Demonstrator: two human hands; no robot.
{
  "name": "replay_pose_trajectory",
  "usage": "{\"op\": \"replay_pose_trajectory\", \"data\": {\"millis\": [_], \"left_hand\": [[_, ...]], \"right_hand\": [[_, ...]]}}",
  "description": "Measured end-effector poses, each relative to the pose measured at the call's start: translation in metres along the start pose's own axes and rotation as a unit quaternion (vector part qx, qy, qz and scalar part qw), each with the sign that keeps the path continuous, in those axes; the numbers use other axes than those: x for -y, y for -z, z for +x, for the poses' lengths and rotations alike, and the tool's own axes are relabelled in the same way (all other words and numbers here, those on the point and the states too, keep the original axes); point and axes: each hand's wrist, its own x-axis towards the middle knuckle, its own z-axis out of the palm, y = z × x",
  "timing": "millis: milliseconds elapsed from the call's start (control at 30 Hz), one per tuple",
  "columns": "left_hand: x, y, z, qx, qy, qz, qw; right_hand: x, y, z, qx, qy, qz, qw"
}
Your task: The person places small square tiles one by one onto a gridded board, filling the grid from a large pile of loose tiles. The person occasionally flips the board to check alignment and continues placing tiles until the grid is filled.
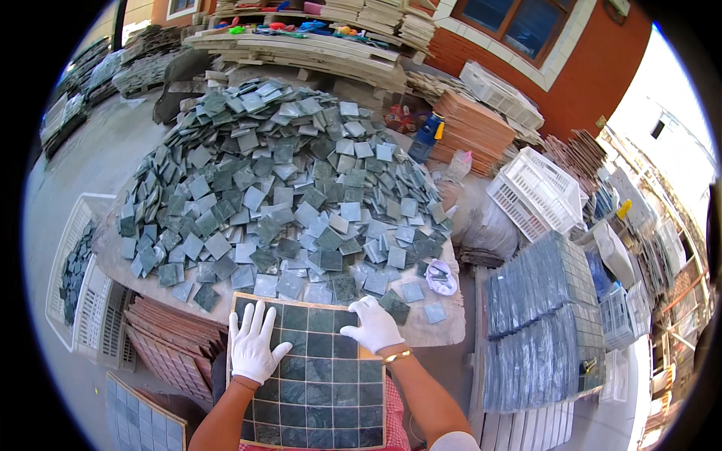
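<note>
A shallow wooden frame [385, 421] rests on my lap, filled with rows of square green stone tiles [319, 370]. My left hand [256, 347], in a white glove, lies flat on the tiles at the frame's upper left, fingers stretched and thumb out. At the upper right corner is my right hand [373, 325], also gloved, its fingers bent over the tiles and the thumb set inward. Whatever sits under those fingers is hidden. Just below that hand a strip of bare yellowish wood shows. Beyond the frame spreads a large heap of loose green tiles [301, 192].
The heap covers a pale table [444, 331], with a small white bowl [441, 277] at its right. Wrapped tile stacks [530, 353] stand on the right, near white crates [535, 194]. At left are a crate of tiles [79, 203], reddish tile sheets [169, 346] and a tiled panel [143, 417].
</note>
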Motion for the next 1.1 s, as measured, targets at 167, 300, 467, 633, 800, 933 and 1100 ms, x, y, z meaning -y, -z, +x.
{"op": "replay_pose_trajectory", "data": {"millis": [167,300,467,633,800,933,1100], "left_hand": [[-0.013,-0.002,0.001,-0.009,-0.063,-0.002,0.998],[-0.053,-0.014,0.015,0.068,-0.175,-0.046,0.981],[-0.063,-0.016,0.025,0.069,-0.161,-0.034,0.984],[-0.061,-0.016,0.025,0.079,-0.15,-0.034,0.985],[-0.065,-0.014,0.028,0.073,-0.157,-0.032,0.984],[-0.065,-0.012,0.029,0.061,-0.159,-0.024,0.985],[-0.064,-0.014,0.026,0.05,-0.157,-0.036,0.986]], "right_hand": [[0.013,0.001,0.015,0.019,-0.006,0.0,1.0],[-0.01,0.009,0.008,-0.001,-0.026,0.172,0.985],[-0.098,0.029,0.023,-0.192,-0.082,0.293,0.933],[-0.116,0.06,0.064,-0.225,-0.157,0.089,0.958],[-0.075,0.052,0.096,-0.116,-0.274,-0.101,0.949],[-0.084,0.047,0.095,-0.156,-0.19,0.041,0.968],[-0.096,0.061,0.044,0.087,0.027,0.812,0.577]]}}
